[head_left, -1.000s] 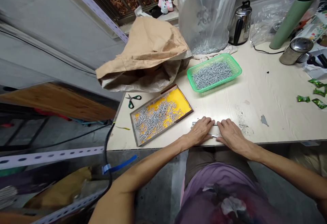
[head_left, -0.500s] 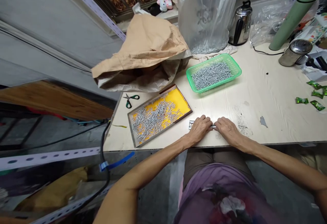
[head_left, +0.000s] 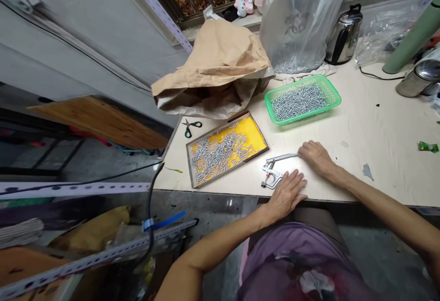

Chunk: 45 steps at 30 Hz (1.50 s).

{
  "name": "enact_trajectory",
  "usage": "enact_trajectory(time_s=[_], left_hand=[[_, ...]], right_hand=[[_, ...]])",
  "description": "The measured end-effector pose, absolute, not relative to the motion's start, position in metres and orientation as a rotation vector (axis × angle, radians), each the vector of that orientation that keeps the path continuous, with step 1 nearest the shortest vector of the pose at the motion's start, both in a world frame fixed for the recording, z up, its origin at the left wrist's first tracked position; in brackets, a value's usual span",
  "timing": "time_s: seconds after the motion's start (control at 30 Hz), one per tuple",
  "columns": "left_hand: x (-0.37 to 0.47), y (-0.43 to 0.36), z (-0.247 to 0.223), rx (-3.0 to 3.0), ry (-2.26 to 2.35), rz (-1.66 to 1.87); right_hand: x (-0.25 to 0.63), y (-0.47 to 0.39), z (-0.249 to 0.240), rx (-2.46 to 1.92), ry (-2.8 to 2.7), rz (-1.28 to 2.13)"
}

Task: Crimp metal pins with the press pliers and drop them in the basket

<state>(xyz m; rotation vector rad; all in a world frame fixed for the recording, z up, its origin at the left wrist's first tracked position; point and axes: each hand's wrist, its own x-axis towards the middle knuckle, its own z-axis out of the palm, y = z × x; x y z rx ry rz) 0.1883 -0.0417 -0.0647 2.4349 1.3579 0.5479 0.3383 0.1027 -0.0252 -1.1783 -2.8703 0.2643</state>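
Nearest the body, the left hand (head_left: pixel 287 193) lies flat, palm down, fingers spread, on the front edge of the pale table (head_left: pixel 378 154), holding nothing. Just ahead of its fingertips lies a small metal hand press plier (head_left: pixel 273 172), its jaw end pointing toward the table edge and its two thin handles running away to the right. The left fingers come close beside the lower handle; whether they touch it cannot be told. The right hand (head_left: pixel 316 156) rests further up, fingers loosely curled, its fingertips at the tip of the upper handle without a closed grip around it.

Left of the plier, a shallow rectangular tray (head_left: pixel 256 129) with a yellow floor holds a scatter of small silver metal pins (head_left: pixel 216 154), thickest toward its left half. Green-handled scissors (head_left: pixel 190 127) lie just beyond the tray's far left corner. Further back and to the right, a green plastic mesh basket (head_left: pixel 335 99) is filled with the same silver pieces. Behind it stands a clear plastic bag (head_left: pixel 302 12) with more metal parts heaped at its bottom, beside a crumpled brown paper sack (head_left: pixel 216 58). A steel kettle (head_left: pixel 343 35) stands at the back.
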Motion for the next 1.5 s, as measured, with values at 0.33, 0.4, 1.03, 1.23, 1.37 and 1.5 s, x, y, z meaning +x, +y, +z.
enact_trajectory(time_s=[0.33,0.4,1.03,1.23,1.37,1.5], left_hand=[[0.188,-0.039,-0.063,2.395,1.359,0.477],[0.190,-0.041,-0.067,2.386,1.397,0.398],[0.051,0.051,-0.020,2.073,2.311,0.165],[0.046,0.057,-0.020,2.038,2.161,0.004],[0.038,0.051,-0.021,2.076,2.098,0.024],[0.036,0.045,-0.015,2.032,2.141,0.174]], right_hand=[[0.265,0.081,0.000,-0.439,-3.111,0.329],[0.246,0.071,-0.005,-0.263,-3.150,0.320],[0.292,0.163,0.050,-1.016,-2.365,-0.066],[0.312,0.093,0.004,-0.814,-2.585,0.425],[0.330,0.049,-0.019,-0.878,-2.614,0.573],[0.342,0.027,-0.024,-0.959,-2.574,0.667]])
